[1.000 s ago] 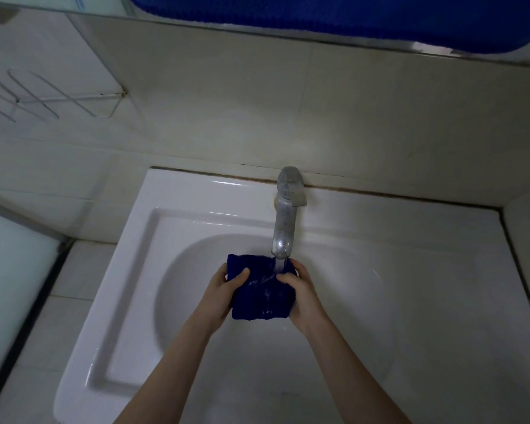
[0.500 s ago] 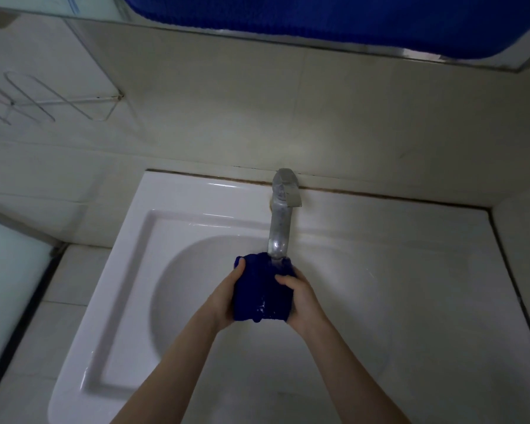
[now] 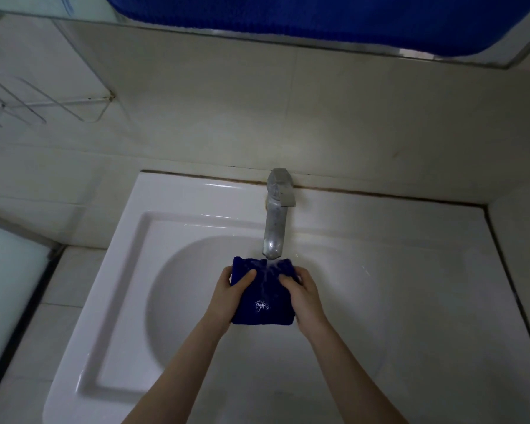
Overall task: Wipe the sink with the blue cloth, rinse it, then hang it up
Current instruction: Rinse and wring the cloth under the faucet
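Note:
A folded dark blue cloth [image 3: 262, 296] is stretched flat over the white sink [image 3: 395, 270], right under the metal tap [image 3: 275, 221]. Water runs from the spout and splashes on the middle of the cloth. My left hand [image 3: 231, 293] grips its left edge, thumb on top. My right hand [image 3: 303, 296] grips its right edge the same way. Both forearms reach in from the bottom of the view.
A wire rack [image 3: 31, 102] is fixed to the tiled wall at upper left. A mirror's metal edge [image 3: 410, 53] runs along the top, with blue fabric reflected above it. A pale panel [image 3: 10, 286] stands at the left, a tiled side wall at the right.
The cloth was bunched up between my hands half a second ago; now it is spread flat again under the running water. My hands have moved slightly apart.

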